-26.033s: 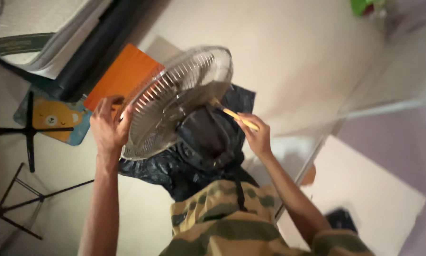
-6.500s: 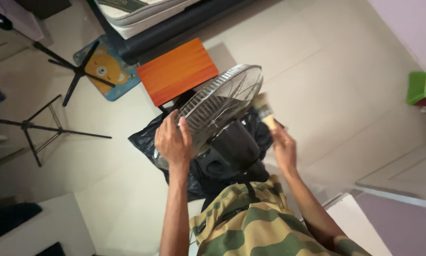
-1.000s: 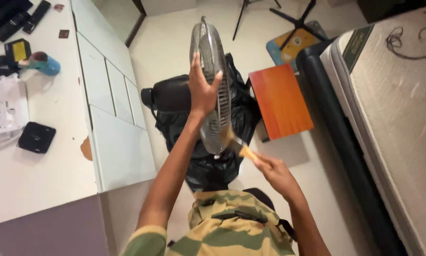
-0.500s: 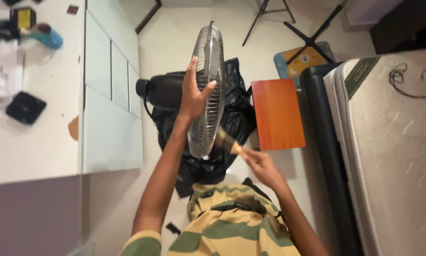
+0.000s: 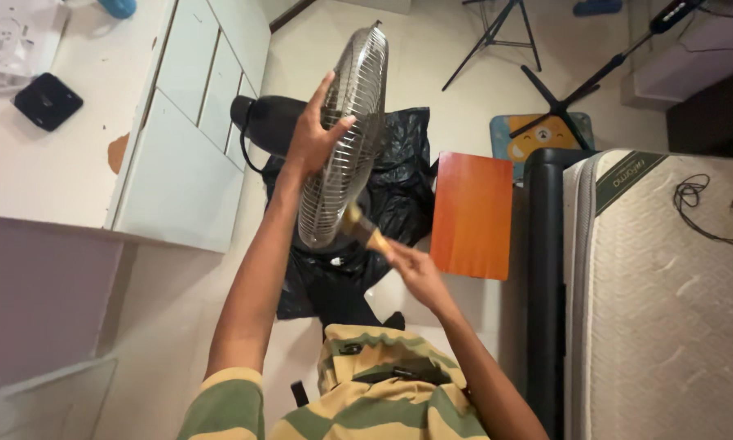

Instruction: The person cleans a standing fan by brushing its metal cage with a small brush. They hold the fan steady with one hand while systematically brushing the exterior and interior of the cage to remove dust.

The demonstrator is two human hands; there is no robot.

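held upright on edge above the floor: a round silver wire fan guard [image 5: 344,138], a domed cage of thin metal ribs, seen nearly side-on over a crumpled black plastic sheet [image 5: 358,236]. gripped at the near rim by the left hand [image 5: 316,130], fingers hooked through and over the ribs, thumb on the other face. pinched in the right hand [image 5: 411,269], closed around the handle: a small wooden-handled paintbrush [image 5: 365,232], bristle end pressed against the lower part of the cage.

likely light for its spread, springy rather than rigid; thin ribs probably give under a hard squeeze and could bend out of true. bare metal looks smooth, so a flat palm would slip; hooking fingers between ribs, close to the thicker outer ring, seems the safest hold. awkward to steady one-handed because of the wide disc, so a grip near the rim's middle height, as shown, keeps twisting down.

just behind the cage, a black fan motor housing [image 5: 260,122] lying on the floor. beside the sheet, a flat orange wooden board [image 5: 471,213]. to one side, a white cabinet with drawers [image 5: 191,138]; to the other, a quilted mattress [image 5: 668,293] on a dark frame.
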